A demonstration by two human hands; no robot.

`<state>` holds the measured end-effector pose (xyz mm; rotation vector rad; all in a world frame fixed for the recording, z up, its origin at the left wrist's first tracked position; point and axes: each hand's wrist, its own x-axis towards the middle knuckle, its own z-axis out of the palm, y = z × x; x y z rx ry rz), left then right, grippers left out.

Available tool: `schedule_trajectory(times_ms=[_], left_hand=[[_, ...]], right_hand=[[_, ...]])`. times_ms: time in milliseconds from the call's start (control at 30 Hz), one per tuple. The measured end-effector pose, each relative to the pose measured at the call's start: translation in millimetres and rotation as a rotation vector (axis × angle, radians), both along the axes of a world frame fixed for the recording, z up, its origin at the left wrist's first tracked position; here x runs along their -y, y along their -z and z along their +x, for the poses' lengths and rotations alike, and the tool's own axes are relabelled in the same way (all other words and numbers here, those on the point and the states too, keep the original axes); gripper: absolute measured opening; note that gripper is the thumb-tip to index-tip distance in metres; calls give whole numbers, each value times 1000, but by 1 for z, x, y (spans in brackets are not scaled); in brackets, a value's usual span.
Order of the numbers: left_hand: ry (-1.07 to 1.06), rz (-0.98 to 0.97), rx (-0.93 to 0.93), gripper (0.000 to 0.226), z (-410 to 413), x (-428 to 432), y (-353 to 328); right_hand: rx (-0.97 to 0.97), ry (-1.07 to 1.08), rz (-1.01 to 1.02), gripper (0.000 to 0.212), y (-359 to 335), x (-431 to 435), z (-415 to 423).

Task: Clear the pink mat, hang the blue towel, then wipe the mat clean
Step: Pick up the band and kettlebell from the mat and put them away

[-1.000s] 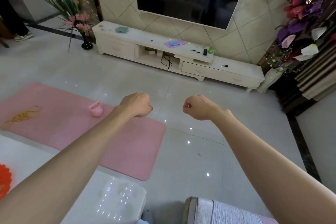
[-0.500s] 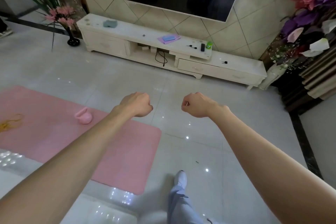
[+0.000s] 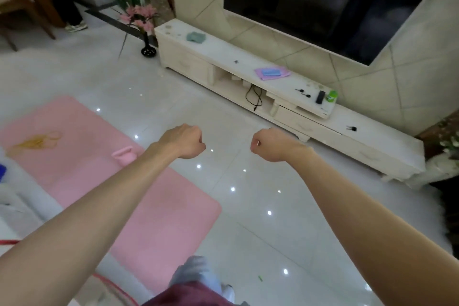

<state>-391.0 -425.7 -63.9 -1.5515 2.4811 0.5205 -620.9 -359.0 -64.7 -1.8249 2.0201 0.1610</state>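
A pink mat [image 3: 82, 164] lies on the tiled floor at the left. On it sit a small pink kettlebell-shaped object [image 3: 124, 155], partly behind my left forearm, and a yellow coiled rope [image 3: 37, 140] farther left. My left hand [image 3: 185, 141] is a closed fist held out over the floor just right of the mat, holding nothing. My right hand [image 3: 269, 144] is also a closed empty fist, about a hand's width to its right. A blue cloth [image 3: 272, 72] lies on a pink cloth on the TV cabinet [image 3: 216, 59].
A low white TV cabinet runs along the far wall under a dark screen [image 3: 323, 2], carrying a teal cloth [image 3: 196, 37], a remote and a green bottle [image 3: 331, 95]. A black flower vase [image 3: 148, 51] stands at its left end. My leg and foot [image 3: 198, 273] show at the bottom.
The view has swung left and moved forward, so the mat and cabinet have shifted in the frame. Both fists stay closed and keep the same spacing.
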Motion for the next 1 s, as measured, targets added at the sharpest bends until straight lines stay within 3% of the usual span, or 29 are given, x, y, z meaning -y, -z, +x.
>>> schedule_trajectory(times_ms=[367, 500, 700, 1000], left_hand=[[-158, 30, 11, 29, -57, 129, 23], [-177, 61, -9, 31, -83, 186, 24], [-263, 23, 65, 30, -73, 252, 24], [-553, 97, -26, 29, -52, 318, 39]], right_hand=[[19, -185, -33, 27, 15, 172, -39], [3, -227, 66, 27, 8, 236, -59], [-40, -280, 39, 27, -3, 332, -94], [12, -522, 104, 27, 21, 449, -48]])
